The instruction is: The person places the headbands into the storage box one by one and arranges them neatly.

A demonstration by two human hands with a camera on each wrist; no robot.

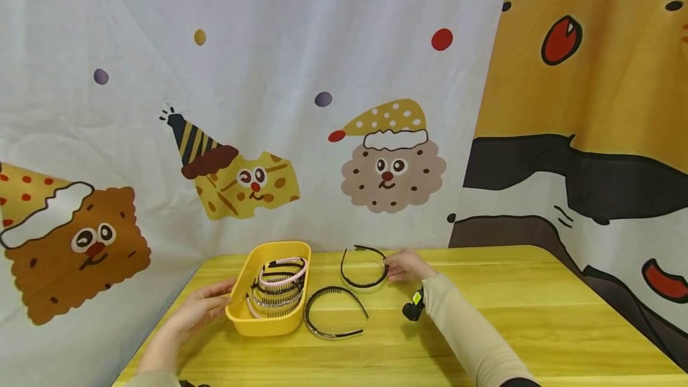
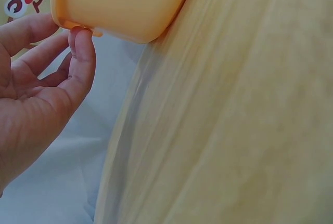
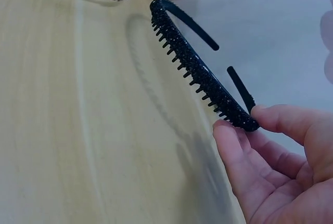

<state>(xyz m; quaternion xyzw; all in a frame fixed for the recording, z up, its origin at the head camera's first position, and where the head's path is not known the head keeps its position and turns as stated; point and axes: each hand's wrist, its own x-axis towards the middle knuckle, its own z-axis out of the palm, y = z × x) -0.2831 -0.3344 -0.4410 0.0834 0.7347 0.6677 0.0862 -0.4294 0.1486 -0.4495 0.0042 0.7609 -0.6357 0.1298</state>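
My right hand point(image 1: 409, 266) pinches a black hair band point(image 3: 200, 68) between thumb and fingers at one side of its curve. The band is glittery, with a row of teeth along its inner side, and casts a shadow on the table below. My left hand point(image 1: 196, 309) holds the rim of a yellow plastic bin point(image 1: 269, 328) at its left side, thumb and fingertips at the edge in the left wrist view. Several toothed hair bands are heaped in the bin, with a pink hair band point(image 1: 279, 283) on top.
Another black hair band point(image 1: 307, 310) with a sparkly section lies on the wooden table point(image 1: 516, 303), just right of the bin. Behind the table hangs a white curtain point(image 1: 258, 40) printed with cartoon food. A small black device point(image 1: 412, 309) is strapped at the right wrist.
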